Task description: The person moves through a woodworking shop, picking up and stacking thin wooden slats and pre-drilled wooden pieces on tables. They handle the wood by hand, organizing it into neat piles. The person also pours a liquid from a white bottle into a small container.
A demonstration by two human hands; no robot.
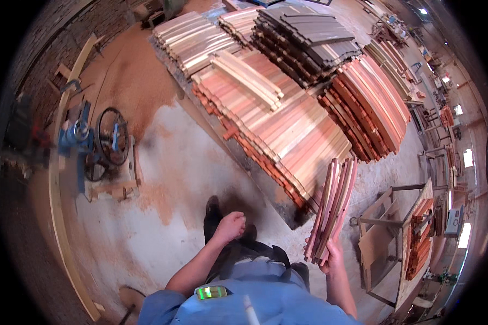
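My right hand [333, 253] is wrapped round the lower end of a small bundle of reddish-brown wooden slats [332, 208]. The slats stand up from it at a slight slant, their far ends close to the near corner of a wide stack of wooden slats [293, 132]. In front of my body hangs my left hand [232, 225], closed in a loose fist, with nothing seen in it and apart from the stack. A few pale slats [249, 78] lie loose on top of the wide stack.
Behind stand a dark grey slat pile [309, 38] and a reddish slat pile [368, 108]. A wheeled frame table [412, 238] with reddish pieces is at right. At left is a blue machine with a large wheel [113, 136], beside a long pale beam [57, 206]. Sawdust [116, 70] covers part of the floor.
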